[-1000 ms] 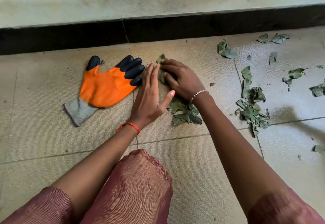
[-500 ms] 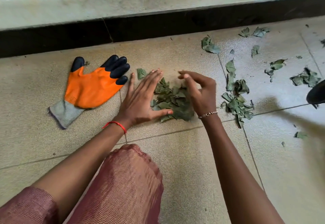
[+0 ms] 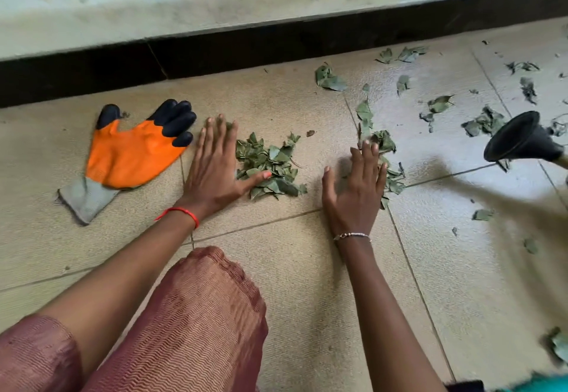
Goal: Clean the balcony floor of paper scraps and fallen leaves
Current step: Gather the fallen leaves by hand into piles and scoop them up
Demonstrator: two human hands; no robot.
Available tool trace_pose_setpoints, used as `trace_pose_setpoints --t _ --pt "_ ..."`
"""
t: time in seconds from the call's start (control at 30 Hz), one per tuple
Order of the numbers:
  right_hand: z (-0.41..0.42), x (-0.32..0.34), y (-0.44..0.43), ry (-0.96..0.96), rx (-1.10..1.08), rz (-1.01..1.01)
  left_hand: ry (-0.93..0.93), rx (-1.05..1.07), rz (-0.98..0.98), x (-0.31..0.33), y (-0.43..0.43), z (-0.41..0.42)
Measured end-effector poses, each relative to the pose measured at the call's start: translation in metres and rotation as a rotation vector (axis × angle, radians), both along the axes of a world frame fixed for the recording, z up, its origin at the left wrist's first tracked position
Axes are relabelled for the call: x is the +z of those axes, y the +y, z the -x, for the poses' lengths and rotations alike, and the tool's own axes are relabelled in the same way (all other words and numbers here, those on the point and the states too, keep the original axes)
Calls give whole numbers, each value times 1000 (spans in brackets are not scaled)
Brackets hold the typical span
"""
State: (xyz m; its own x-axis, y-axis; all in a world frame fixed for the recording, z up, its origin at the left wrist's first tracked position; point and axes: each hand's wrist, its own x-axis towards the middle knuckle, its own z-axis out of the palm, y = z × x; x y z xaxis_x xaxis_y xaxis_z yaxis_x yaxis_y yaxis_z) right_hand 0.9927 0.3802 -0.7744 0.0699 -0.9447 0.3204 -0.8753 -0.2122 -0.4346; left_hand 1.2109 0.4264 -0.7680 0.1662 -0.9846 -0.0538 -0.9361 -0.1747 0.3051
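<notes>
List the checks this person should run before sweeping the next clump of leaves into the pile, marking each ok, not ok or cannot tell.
1. Left hand flat against the leaf pile as a stop: ok.
2. Right hand open, fingers on the next clump: ok.
3. Orange glove out of the sweep path: ok, it lies beyond the left hand.
4. All leaves gathered: not ok, scattered leaves remain to the right.
5. Black cup clear of those leaves: cannot tell, it is blurred.
6. Paper scraps picked up: cannot tell, none recognisable.
</notes>
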Motion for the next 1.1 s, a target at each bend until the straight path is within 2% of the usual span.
trace_pose_setpoints --t 0.13,0.23,0.33,0.4,0.53,0.63,0.73,0.83,0.9,0.97,1.03,1.1 --pt "0 -1 0 45 -47 9 101 -136 -27 0 -4 27" --pt "3 -1 -1 39 -70 43 170 -270 22 5 -18 48" --pt "3 0 -1 27 -82 95 279 -136 136 12 -41 39" --pt "4 0 -2 -21 -111 115 315 -85 124 10 -51 29" --pt "17 -1 -7 -66 -300 39 190 -138 109 1 -53 29" --pt "29 3 -13 -55 -395 -186 177 -149 110 0 -54 26" --pt "23 6 -11 -34 -207 -297 187 -154 118 -1 -55 25" --pt "7 12 -1 -184 -23 -233 246 -96 149 -2 -56 26" --pt "4 19 -7 -260 -40 -83 268 -47 159 -4 -57 24" --pt "7 25 -27 -329 -103 -28 280 -29 158 -5 -58 23" --pt "12 27 -52 -348 -122 -138 284 -34 156 -5 -58 23" --pt "14 22 -66 -285 -53 -252 281 -41 159 -4 -58 23"
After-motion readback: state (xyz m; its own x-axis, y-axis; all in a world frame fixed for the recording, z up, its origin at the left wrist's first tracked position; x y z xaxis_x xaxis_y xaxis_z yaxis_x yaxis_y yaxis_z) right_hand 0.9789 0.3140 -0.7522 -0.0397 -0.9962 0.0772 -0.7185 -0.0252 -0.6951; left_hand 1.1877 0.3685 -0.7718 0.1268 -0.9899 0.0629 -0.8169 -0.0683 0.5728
